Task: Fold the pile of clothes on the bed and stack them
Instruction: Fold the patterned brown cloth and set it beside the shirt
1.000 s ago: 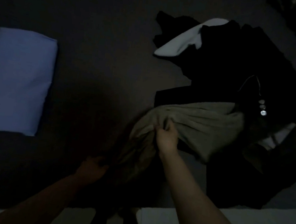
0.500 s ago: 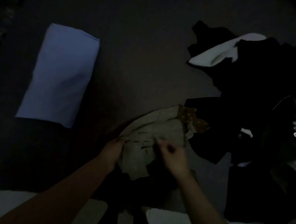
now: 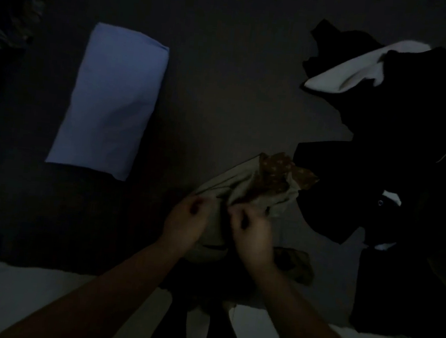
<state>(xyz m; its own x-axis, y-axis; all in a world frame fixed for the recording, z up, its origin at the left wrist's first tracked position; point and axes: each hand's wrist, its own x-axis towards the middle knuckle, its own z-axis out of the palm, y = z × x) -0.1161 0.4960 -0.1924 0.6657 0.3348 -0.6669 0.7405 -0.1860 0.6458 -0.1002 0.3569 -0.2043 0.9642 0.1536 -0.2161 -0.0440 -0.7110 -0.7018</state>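
The room is dim. A crumpled olive-grey garment (image 3: pixel 244 190) with a brown patterned lining lies on the dark bed near its front edge. My left hand (image 3: pixel 186 221) pinches its left edge with curled fingers. My right hand (image 3: pixel 251 232) grips the cloth close beside it. A pile of mostly black clothes (image 3: pixel 414 167) with a white piece (image 3: pixel 347 72) on top fills the right side. A folded light-blue garment (image 3: pixel 111 99) lies flat at the left.
The dark bed cover (image 3: pixel 225 86) stretches between the folded piece and the pile. A pale strip (image 3: pixel 38 295), the bed's front edge or floor, runs along the bottom. A dark mottled thing (image 3: pixel 7 8) sits at the upper left corner.
The garment has been pulled off the pile toward me and bunched up, its brown lining now showing. Both hands came together on its near edge. The view shifted left.
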